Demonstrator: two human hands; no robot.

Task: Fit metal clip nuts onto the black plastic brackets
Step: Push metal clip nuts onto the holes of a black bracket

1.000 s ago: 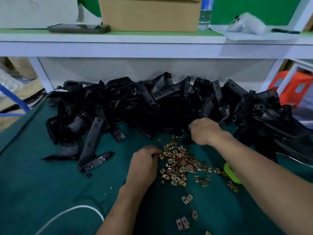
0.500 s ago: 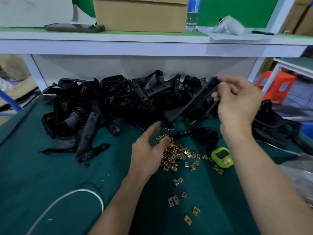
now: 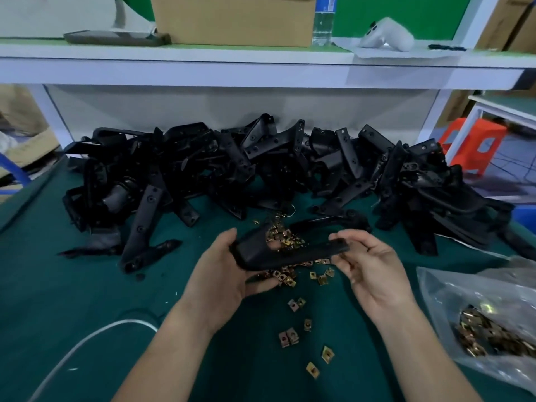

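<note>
**Desk:** What did the frame show at the bench?

**Photographer:** A person held one black bracket (image 3: 269,255) just above the green mat (image 3: 72,300), around the middle of the bench. The left hand (image 3: 220,274) gripped the broad left end, thumb on top and fingers curled underneath. The right hand (image 3: 374,274) pinched the narrow right tip lightly between thumb and fingertips (image 3: 356,237).

**Desk:** How did the part lie?

**Photographer:** Its long axis ran left to right between the two hands. The loose clip nuts (image 3: 285,242) lay heaped directly under it and just beyond, with stragglers trailing toward the near edge. The heap of brackets (image 3: 232,169) waiting their turn filled the far side below the shelf.

**Desk:** Was a nut already in hand?

**Photographer:** That could not be told. A few nuts sat right at the left fingertips beneath the bracket, but it was unclear whether they were held or lying on the mat.

**Desk:** Which hand looked set to fetch one?

**Photographer:** The right, in my judgement. Its hold was the lighter, and the heap lay just left of and below its fingers, far closer than the bag (image 3: 478,300) of nuts at the near right. The left hand's firm grip looked enough to steady the bracket, and a nut would probably slide onto the narrow end along that long axis.
</note>
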